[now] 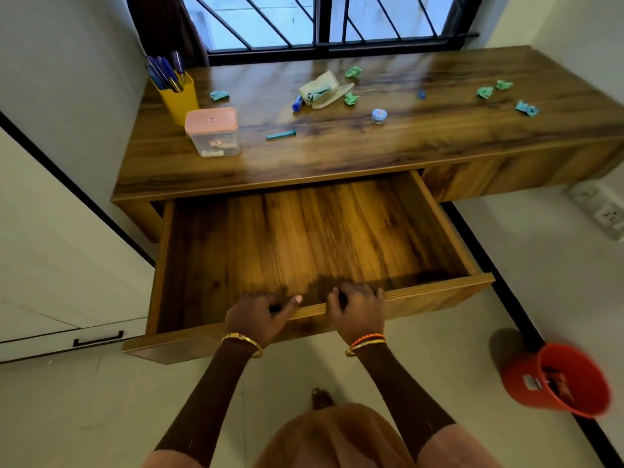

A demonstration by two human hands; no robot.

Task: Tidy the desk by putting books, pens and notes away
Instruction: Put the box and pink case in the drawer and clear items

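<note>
A wooden desk (371,146) stands under a window, its wide drawer (439,288) pulled far out and bare inside. My left hand (260,315) and my right hand (358,309) both grip the drawer's front edge, fingers curled over it. On the desktop a yellow pen holder (180,99) holds several blue pens. Crumpled green and blue notes (485,92) are scattered about. A teal pen-like stick (281,135) and a blue marker (297,103) lie near a pale pouch (320,90).
A clear box with a pink lid (212,131) stands at the desk's front left. A small round jar (379,115) sits mid-desk. An orange bucket (560,380) stands on the floor at right. A white cabinet (67,265) is at left, a wall socket (607,214) at right.
</note>
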